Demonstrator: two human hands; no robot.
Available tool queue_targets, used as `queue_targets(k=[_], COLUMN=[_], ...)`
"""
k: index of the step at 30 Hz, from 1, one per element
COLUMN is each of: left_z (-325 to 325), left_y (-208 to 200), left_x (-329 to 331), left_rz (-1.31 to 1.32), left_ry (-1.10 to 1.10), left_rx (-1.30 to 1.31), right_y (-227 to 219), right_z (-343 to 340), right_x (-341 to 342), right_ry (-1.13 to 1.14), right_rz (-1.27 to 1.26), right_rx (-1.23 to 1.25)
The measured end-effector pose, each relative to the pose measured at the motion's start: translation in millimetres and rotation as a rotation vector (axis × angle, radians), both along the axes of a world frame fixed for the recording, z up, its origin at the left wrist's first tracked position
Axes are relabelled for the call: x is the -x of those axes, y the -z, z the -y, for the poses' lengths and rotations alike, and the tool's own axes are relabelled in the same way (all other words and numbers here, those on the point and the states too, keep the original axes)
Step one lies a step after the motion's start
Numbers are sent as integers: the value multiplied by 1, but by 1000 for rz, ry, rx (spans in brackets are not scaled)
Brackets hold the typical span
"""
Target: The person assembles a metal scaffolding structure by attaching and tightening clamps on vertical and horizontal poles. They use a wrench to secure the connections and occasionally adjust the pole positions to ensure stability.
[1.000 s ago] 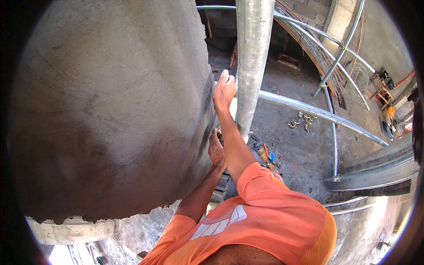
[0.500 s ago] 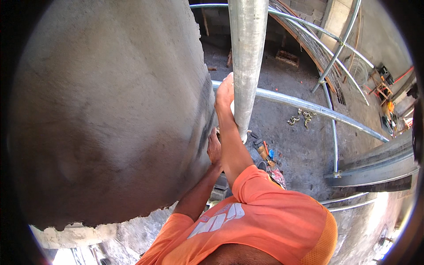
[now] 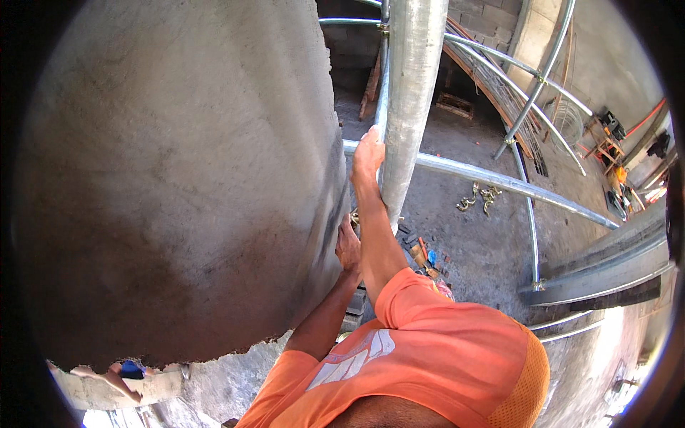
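A thick grey steel pipe stands close in front of me, beside a rough concrete slab. With the arm stretched forward, my right hand is closed round a metal pipe at the left side of the thick one; its fingertips are partly hidden. A thinner upright pipe shows just above this hand. Lower down, by the slab's edge, my left hand has its fingers bent against a brass-coloured scaffold clamp, of which only a little shows.
A horizontal pipe crosses behind the thick one. On the floor lie loose clamps and several tools. Curved-looking pipes and a long stack of rods lie at the right. Below the slab, lower left, part of another person shows.
The view has shifted slightly, so the thick pipe sits further right and the thinner upright pipe shows beside it. Part of a person has appeared at lower left. Both hands keep nearly the same places.
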State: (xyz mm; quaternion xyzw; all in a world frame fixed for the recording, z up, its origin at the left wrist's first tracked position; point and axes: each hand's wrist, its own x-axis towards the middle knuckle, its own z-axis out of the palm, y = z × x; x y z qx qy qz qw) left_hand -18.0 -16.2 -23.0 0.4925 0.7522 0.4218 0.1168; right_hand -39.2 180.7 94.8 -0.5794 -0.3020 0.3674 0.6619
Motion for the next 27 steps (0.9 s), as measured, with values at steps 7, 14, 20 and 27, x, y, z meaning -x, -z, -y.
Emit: queue_targets(k=[7,14,20,27], left_z=[-1,-2,-5,-7], left_y=[1,3,12,14], left_x=[-1,-1,-1,1], left_rz=[21,-18,-61,-78], left_ry=[1,0,-23,22], left_rx=[23,45,20,11], right_y=[16,-10,-35,-29], right_z=[-14,22,70,92], right_x=[3,-4,-14,-17], right_ry=[39,-52,-208,-250], right_rz=[-174,-65,-96,-108], right_rx=[-160,-54,-120,-277])
